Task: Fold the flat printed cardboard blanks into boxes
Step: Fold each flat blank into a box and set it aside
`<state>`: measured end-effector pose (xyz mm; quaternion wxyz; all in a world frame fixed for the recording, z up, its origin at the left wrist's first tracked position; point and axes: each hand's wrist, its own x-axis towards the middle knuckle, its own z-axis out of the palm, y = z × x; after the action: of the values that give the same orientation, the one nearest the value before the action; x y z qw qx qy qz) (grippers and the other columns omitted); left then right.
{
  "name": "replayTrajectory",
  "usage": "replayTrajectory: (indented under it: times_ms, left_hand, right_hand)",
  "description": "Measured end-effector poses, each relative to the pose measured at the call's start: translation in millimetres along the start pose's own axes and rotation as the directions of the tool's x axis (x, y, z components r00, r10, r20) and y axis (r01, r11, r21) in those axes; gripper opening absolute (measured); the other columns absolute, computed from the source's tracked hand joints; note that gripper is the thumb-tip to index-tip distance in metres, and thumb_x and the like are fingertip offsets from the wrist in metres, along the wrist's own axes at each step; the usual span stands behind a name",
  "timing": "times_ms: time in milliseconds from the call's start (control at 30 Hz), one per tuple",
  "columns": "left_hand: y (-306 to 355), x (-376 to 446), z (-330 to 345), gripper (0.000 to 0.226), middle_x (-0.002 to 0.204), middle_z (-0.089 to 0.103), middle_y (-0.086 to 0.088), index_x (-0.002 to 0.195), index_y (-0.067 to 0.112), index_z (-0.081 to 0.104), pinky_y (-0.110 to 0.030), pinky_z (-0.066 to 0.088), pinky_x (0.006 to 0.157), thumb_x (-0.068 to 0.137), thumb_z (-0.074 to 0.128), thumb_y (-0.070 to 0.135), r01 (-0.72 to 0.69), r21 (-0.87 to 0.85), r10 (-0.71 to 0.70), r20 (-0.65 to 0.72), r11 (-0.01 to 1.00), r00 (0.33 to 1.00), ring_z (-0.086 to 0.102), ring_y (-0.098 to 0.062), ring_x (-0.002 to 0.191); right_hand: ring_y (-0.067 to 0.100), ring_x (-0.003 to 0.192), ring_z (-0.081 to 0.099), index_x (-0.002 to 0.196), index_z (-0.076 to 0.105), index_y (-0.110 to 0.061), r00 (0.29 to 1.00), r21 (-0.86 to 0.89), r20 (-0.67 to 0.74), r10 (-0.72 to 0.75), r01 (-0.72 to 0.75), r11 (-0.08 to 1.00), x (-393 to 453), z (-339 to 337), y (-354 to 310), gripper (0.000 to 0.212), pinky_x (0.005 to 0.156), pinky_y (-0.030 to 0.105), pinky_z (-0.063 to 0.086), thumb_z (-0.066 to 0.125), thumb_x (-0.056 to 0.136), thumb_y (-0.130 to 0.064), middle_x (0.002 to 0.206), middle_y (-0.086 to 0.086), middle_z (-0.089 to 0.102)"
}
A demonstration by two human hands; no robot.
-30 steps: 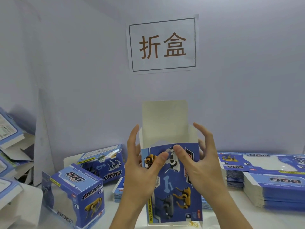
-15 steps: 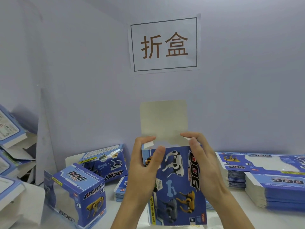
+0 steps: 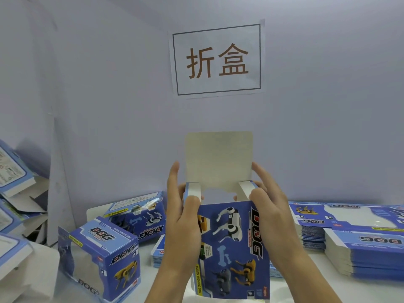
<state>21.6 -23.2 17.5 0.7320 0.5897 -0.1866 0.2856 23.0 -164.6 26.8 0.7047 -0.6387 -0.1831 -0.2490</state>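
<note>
You hold the blue printed cardboard box [image 3: 231, 250], half erected and upright, in front of you above the white desk [image 3: 284, 287]. Its printed front panel faces you, showing toy dogs and the word DOG. The large plain top flap [image 3: 218, 158] stands straight up from the back wall, unprinted side toward you.

Your left hand [image 3: 183, 228] grips the box's left side, thumb on the front panel, fingers round the edge beside the small left side flap [image 3: 193, 189]. Your right hand [image 3: 271, 215] grips the right side, thumb pressing on the small right side flap [image 3: 247, 189], fingers behind it. Both side flaps are tilted inward; the box mouth is not closed.

To your left on the desk, a finished blue box with a yellow dog print [image 3: 102, 256] stands nearest, and a second finished blue box [image 3: 135, 215] lies behind it against the wall. To your right, tall stacks of flat blue printed blanks [image 3: 360, 243] rest on the desk. A shorter pile of blanks [image 3: 158, 256] sits behind your left wrist. A white paper sign with brown characters [image 3: 217, 60] is fixed to the wall above.
</note>
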Motion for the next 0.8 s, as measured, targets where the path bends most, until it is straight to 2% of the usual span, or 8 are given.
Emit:
replayTrajectory:
  times_ms: [133, 233, 400, 467, 500, 600, 700, 800]
  left_hand:
    - [3, 0, -1, 0.045, 0.105, 0.065, -0.005, 0.120, 0.046, 0.052, -0.018, 0.038, 0.044, 0.101, 0.042, 0.006, 0.010, 0.009, -0.011, 0.011, 1.000, 1.000, 0.039, -0.008, 0.053]
    - [5, -1, 0, 0.008, 0.099, 0.059, -0.012, 0.102, 0.035, 0.054, -0.018, 0.041, 0.047, 0.095, 0.051, 0.036, 0.002, 0.013, -0.002, -0.019, 1.000, 1.000, 0.050, -0.012, 0.069]
    - [15, -3, 1, 0.041, 0.090, 0.063, -0.013, 0.097, 0.013, 0.051, -0.033, 0.053, 0.058, 0.084, 0.051, 0.052, 0.162, -0.283, -0.178, -0.029, 0.945, 0.984, 0.065, -0.021, 0.069]
    - [20, 1, 1, 0.027, 0.084, 0.057, -0.011, 0.095, 0.011, 0.045, -0.035, 0.047, 0.061, 0.091, 0.062, 0.032, 0.195, -0.178, -0.201, -0.020, 0.965, 0.979, 0.058, -0.021, 0.065]
    - [23, 4, 2, 0.012, 0.091, 0.056, -0.016, 0.095, 0.010, 0.043, -0.041, 0.046, 0.065, 0.098, 0.054, 0.013, 0.208, -0.150, -0.211, -0.004, 0.967, 0.977, 0.056, -0.026, 0.071]
    - [30, 11, 1, 0.026, 0.127, 0.052, -0.035, 0.099, 0.008, 0.041, -0.057, 0.041, 0.082, 0.099, 0.030, -0.016, 0.288, -0.183, -0.289, 0.025, 0.940, 0.957, 0.055, -0.050, 0.105]
    - [36, 10, 2, 0.038, 0.132, 0.050, -0.035, 0.090, 0.015, 0.044, -0.070, 0.037, 0.095, 0.098, 0.027, -0.019, 0.301, -0.127, -0.300, 0.026, 0.945, 0.954, 0.051, -0.061, 0.115]
    - [25, 3, 0, 0.023, 0.124, 0.056, -0.034, 0.093, 0.017, 0.051, -0.058, 0.044, 0.080, 0.106, 0.034, 0.008, 0.194, -0.111, -0.198, -0.029, 0.975, 0.980, 0.057, -0.049, 0.095]
  right_hand:
    - [0.024, 0.062, 0.062, 0.108, 0.056, -0.039, 1.000, 0.077, 0.014, 0.018, -0.019, 0.997, -2, 1, 1, 0.032, 0.050, 0.031, 0.050, 0.048, 0.078, -0.031, 0.096, 0.009, 0.069]
    - [0.027, 0.064, 0.053, 0.091, 0.056, -0.030, 0.998, 0.063, -0.051, -0.032, 0.036, 0.997, -4, 2, 0, 0.014, 0.055, 0.035, 0.043, 0.046, 0.081, -0.033, 0.077, 0.008, 0.059]
    - [0.037, 0.078, 0.068, 0.090, 0.059, -0.020, 0.999, 0.283, -0.018, 0.031, -0.025, 0.959, -9, 2, 2, 0.037, 0.067, 0.046, 0.053, 0.045, 0.085, -0.053, 0.096, 0.019, 0.067]
    - [0.033, 0.074, 0.070, 0.089, 0.057, -0.022, 0.999, 0.256, 0.039, 0.033, -0.042, 0.966, -7, 1, 5, 0.034, 0.064, 0.043, 0.055, 0.055, 0.079, -0.055, 0.093, 0.020, 0.067]
    - [0.030, 0.072, 0.070, 0.088, 0.056, -0.023, 0.998, 0.244, 0.060, 0.034, -0.047, 0.969, -7, 1, 5, 0.029, 0.062, 0.040, 0.053, 0.057, 0.077, -0.049, 0.090, 0.017, 0.066]
    - [0.025, 0.069, 0.068, 0.090, 0.056, -0.024, 0.994, 0.250, 0.109, 0.026, -0.053, 0.967, -4, -2, 7, 0.015, 0.061, 0.036, 0.050, 0.053, 0.076, -0.027, 0.088, 0.008, 0.065]
    - [0.023, 0.067, 0.067, 0.092, 0.057, -0.023, 0.991, 0.268, 0.133, 0.026, -0.061, 0.962, -5, -4, 7, 0.018, 0.057, 0.033, 0.051, 0.050, 0.075, -0.022, 0.086, 0.007, 0.065]
    - [0.026, 0.071, 0.070, 0.101, 0.057, -0.023, 0.986, 0.298, 0.163, 0.035, -0.083, 0.951, -7, -5, 6, 0.023, 0.058, 0.035, 0.055, 0.053, 0.079, -0.030, 0.093, 0.011, 0.066]
